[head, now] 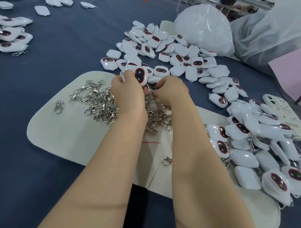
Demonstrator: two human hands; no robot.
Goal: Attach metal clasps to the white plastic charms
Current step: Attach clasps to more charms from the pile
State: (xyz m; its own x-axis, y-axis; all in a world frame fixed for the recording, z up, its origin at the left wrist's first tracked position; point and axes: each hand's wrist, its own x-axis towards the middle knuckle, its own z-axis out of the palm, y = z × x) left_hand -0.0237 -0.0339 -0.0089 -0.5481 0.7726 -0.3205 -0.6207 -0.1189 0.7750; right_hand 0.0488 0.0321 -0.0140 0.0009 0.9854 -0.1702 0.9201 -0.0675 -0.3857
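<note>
- Charm (140, 75): held up between the two hands, dark oval face toward the camera. It is gripped at its left edge and lower end by the curled fingers of the left hand (128, 89).
- Right hand (170, 91): fingers drawn in tight, tips just beside the charm's lower end. Whether a clasp is pinched there cannot be told; the tips are hidden behind the knuckles.
- Clasp heap (99, 102): spread on the white mat (61, 136) directly beneath both wrists. One loose clasp (166, 161) lies well behind the fingers, by the right forearm.
- Bare charms (173, 53) are heaped just beyond the fingertips.
- Handling, judged: the charm is taken to be a light, rigid, glossy shell, likely slippery, so it is best held by its edges with the small loop end left free. The clasps are judged small, stiff and prone to tangling. One should be singled out and held by its body so that the spring gate can be thumbed open.
</note>
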